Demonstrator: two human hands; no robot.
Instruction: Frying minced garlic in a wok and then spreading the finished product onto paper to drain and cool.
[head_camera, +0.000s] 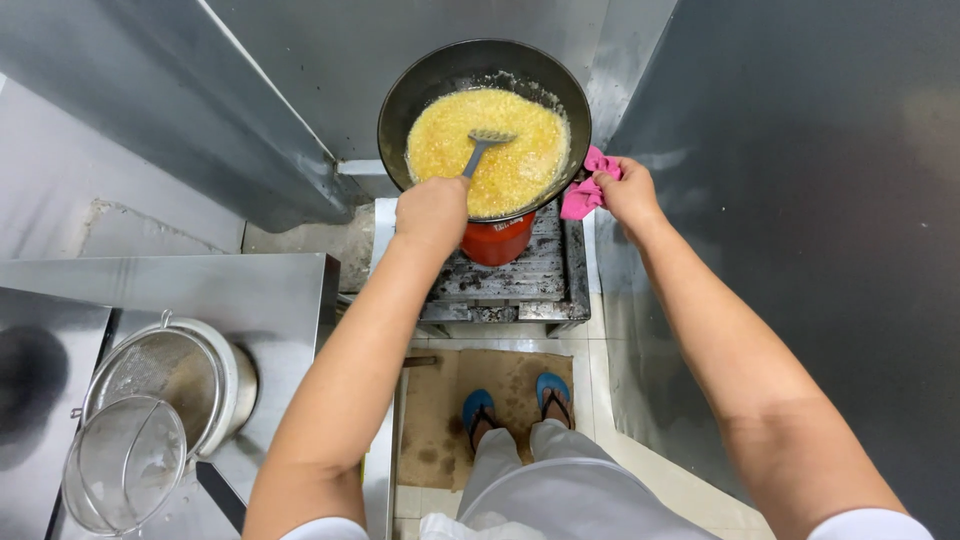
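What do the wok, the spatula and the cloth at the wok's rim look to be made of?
Wok: dark, matte metal, likely seasoned steel or iron. Spatula: grey metal, dull sheen, slotted head. Cloth: soft pink fabric, creased and bunched in the right hand.

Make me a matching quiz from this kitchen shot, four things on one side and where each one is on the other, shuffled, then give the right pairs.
Things:
1. spatula
2. pink cloth
3. wire strainers
4. blue sandals

Places:
A. on the brown floor mat
B. in the left hand, blade in the yellow mixture
C. on the steel counter, lower left
D. under the right hand, at the wok rim

Pairs: 1-B, 2-D, 3-C, 4-A
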